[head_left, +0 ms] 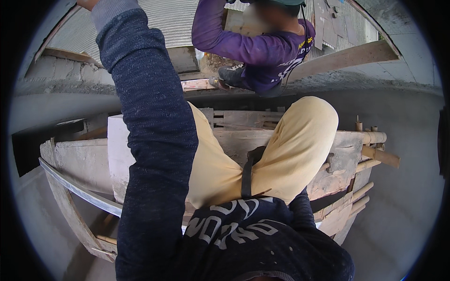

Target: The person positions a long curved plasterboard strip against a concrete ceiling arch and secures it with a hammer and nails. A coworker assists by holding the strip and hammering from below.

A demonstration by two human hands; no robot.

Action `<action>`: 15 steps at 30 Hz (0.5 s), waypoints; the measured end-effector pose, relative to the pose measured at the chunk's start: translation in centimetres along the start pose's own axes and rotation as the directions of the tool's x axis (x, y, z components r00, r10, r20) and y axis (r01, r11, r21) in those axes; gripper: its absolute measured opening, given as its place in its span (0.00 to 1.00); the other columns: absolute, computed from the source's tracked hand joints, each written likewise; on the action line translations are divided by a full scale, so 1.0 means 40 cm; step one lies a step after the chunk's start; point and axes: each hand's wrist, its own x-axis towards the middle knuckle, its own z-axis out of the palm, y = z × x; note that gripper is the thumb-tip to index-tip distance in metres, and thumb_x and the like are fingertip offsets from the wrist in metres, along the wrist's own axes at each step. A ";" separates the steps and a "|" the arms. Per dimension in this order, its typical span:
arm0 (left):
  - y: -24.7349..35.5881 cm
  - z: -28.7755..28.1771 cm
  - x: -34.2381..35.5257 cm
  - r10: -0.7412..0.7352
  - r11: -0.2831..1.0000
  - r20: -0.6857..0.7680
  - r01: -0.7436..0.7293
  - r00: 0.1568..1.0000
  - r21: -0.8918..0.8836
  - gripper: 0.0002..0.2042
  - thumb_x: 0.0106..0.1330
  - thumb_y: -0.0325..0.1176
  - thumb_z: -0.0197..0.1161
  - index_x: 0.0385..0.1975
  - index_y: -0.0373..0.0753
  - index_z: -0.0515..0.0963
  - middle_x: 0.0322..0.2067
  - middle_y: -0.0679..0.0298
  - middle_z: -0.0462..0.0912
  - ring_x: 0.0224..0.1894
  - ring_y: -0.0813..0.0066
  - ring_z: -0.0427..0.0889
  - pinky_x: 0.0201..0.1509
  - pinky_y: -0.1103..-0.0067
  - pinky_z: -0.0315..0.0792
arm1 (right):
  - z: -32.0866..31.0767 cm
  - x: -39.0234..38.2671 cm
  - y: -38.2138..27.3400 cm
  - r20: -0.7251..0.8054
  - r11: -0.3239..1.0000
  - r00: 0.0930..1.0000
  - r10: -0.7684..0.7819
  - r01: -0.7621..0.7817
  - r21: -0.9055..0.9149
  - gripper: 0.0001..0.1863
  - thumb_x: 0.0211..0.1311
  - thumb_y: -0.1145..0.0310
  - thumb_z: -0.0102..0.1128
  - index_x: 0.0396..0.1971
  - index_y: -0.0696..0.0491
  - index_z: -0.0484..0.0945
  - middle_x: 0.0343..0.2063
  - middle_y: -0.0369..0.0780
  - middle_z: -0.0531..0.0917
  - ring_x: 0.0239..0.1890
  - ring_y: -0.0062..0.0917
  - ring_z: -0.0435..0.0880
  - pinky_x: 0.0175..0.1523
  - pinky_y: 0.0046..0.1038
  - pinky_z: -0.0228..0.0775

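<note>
My left arm, in a dark blue speckled sleeve with a grey cuff, stretches up to the top left. Only a small part of my left hand [87, 3] shows at the upper rim, close to the edge of the wall opening [55, 33]. Its fingers are cut off, so what it touches is hidden. My right forearm goes down beside my right thigh, and the hand at its end is out of sight. My legs, in pale yellow trousers [300, 145], are bent over a platform of wooden boards [239, 143]. A dark strap [248, 173] hangs between them.
A person in a purple top [262, 51] is at the opening ahead, arms raised. Under my left arm stands a white block [119, 150]. A metal bar [82, 189] lies at left; bamboo poles [375, 137] jut out at right. Corrugated roofing [173, 21] lies beyond.
</note>
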 end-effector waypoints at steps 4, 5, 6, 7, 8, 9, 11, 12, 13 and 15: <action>0.048 -0.033 0.074 -0.043 0.985 0.107 0.059 0.993 -0.161 0.27 0.63 0.49 0.53 0.56 0.38 0.63 0.54 0.56 0.68 0.56 0.58 0.65 0.60 0.62 0.60 | 0.051 0.040 -0.162 0.076 0.982 0.983 -0.170 0.161 0.103 0.19 0.57 0.65 0.59 0.47 0.57 0.69 0.31 0.43 0.78 0.33 0.27 0.80 0.34 0.26 0.75; 0.032 -0.041 0.093 -0.091 0.969 0.157 0.123 0.983 -0.213 0.26 0.63 0.50 0.53 0.55 0.38 0.64 0.53 0.57 0.69 0.56 0.58 0.67 0.59 0.62 0.62 | 0.043 0.035 -0.200 0.062 0.967 0.974 -0.220 0.210 0.141 0.19 0.58 0.65 0.59 0.47 0.57 0.69 0.31 0.43 0.78 0.33 0.26 0.79 0.33 0.26 0.75; 0.034 -0.054 0.099 -0.111 0.957 0.209 0.161 0.972 -0.240 0.25 0.63 0.50 0.52 0.54 0.39 0.66 0.52 0.57 0.71 0.55 0.59 0.69 0.58 0.62 0.64 | 0.041 0.037 -0.254 0.069 0.949 0.957 -0.283 0.269 0.166 0.20 0.58 0.65 0.59 0.47 0.57 0.69 0.31 0.43 0.77 0.33 0.26 0.79 0.33 0.25 0.75; 0.035 -0.048 0.092 -0.086 0.965 0.240 0.141 0.967 -0.221 0.25 0.63 0.50 0.52 0.55 0.39 0.65 0.53 0.58 0.70 0.56 0.58 0.68 0.59 0.61 0.63 | 0.038 0.035 -0.317 0.074 0.922 0.933 -0.353 0.333 0.199 0.20 0.58 0.65 0.59 0.48 0.57 0.69 0.31 0.42 0.77 0.33 0.25 0.79 0.33 0.25 0.75; 0.039 -0.026 0.055 -0.060 0.972 0.271 0.118 0.961 -0.203 0.25 0.64 0.50 0.51 0.55 0.40 0.65 0.54 0.58 0.69 0.57 0.58 0.67 0.60 0.60 0.62 | 0.034 0.027 -0.387 0.080 0.889 0.902 -0.425 0.398 0.228 0.20 0.59 0.65 0.59 0.48 0.57 0.69 0.31 0.42 0.77 0.33 0.25 0.79 0.33 0.25 0.75; -0.011 0.001 0.010 0.132 0.991 0.213 -0.124 0.968 -0.050 0.25 0.64 0.49 0.52 0.56 0.40 0.65 0.54 0.58 0.69 0.56 0.58 0.67 0.59 0.60 0.63 | 0.034 0.015 -0.463 0.082 0.847 0.863 -0.498 0.464 0.258 0.20 0.59 0.65 0.59 0.48 0.57 0.69 0.31 0.42 0.77 0.33 0.24 0.79 0.33 0.24 0.76; -0.025 0.018 -0.021 0.076 0.997 0.148 -0.072 0.986 -0.032 0.25 0.64 0.48 0.52 0.56 0.40 0.65 0.53 0.59 0.70 0.56 0.59 0.67 0.60 0.62 0.62 | 0.025 -0.029 -0.621 0.081 0.742 0.757 -0.648 0.603 0.292 0.20 0.59 0.65 0.59 0.49 0.57 0.68 0.32 0.41 0.77 0.33 0.24 0.79 0.32 0.24 0.76; -0.040 0.017 -0.024 0.078 0.996 0.189 -0.070 0.979 -0.047 0.25 0.64 0.48 0.52 0.57 0.40 0.64 0.54 0.59 0.70 0.56 0.60 0.67 0.60 0.62 0.62 | 0.003 -0.067 -0.703 0.066 0.680 0.694 -0.717 0.674 0.288 0.21 0.60 0.64 0.59 0.49 0.57 0.68 0.32 0.41 0.77 0.33 0.23 0.79 0.32 0.23 0.76; -0.037 0.008 -0.023 0.093 0.995 0.224 -0.081 0.970 -0.062 0.25 0.64 0.48 0.52 0.57 0.40 0.64 0.54 0.59 0.70 0.56 0.61 0.67 0.60 0.63 0.62 | 0.005 -0.117 -0.787 0.088 0.629 0.630 -0.771 0.734 0.255 0.20 0.64 0.61 0.54 0.50 0.58 0.68 0.35 0.38 0.75 0.34 0.22 0.79 0.31 0.20 0.76; -0.015 0.003 -0.018 0.141 0.989 0.253 -0.126 0.957 -0.073 0.26 0.64 0.48 0.52 0.58 0.40 0.63 0.54 0.59 0.69 0.56 0.61 0.67 0.61 0.64 0.62 | 0.055 -0.255 -0.951 0.129 0.488 0.471 -0.873 0.829 0.274 0.20 0.64 0.60 0.54 0.49 0.58 0.69 0.34 0.39 0.77 0.32 0.20 0.79 0.29 0.18 0.73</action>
